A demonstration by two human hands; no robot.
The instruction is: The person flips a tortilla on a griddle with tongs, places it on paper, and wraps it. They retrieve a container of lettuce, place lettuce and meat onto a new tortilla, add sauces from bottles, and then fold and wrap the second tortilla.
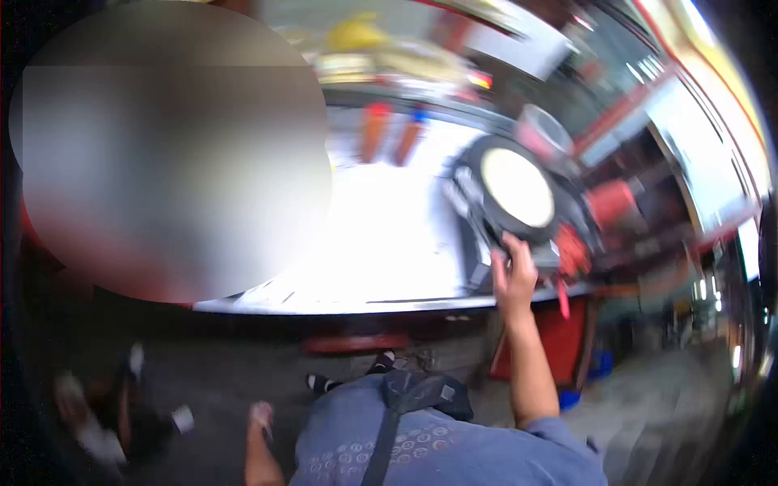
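Observation:
My right hand (516,275) reaches over the front edge of the white table (389,251), thumb and fingers apart. Its fingertips are right at the lower rim of a round black pan-like thing (480,166) with a pale cream disc (517,186) in it. Below the pan is a dark stand or burner, smeared by motion. Beside my wrist lies a bundle of red-orange strands (572,251). My left hand (261,417) hangs low by my side, away from the table, its fingers too blurred to make out.
Two reddish-brown bottles, one with a red cap (374,134) and one with a blue cap (411,138), stand at the table's back. A pale bucket (545,131) is behind the pan. A red stool-like thing (539,348) stands beneath the right end. A large blurred patch covers the left.

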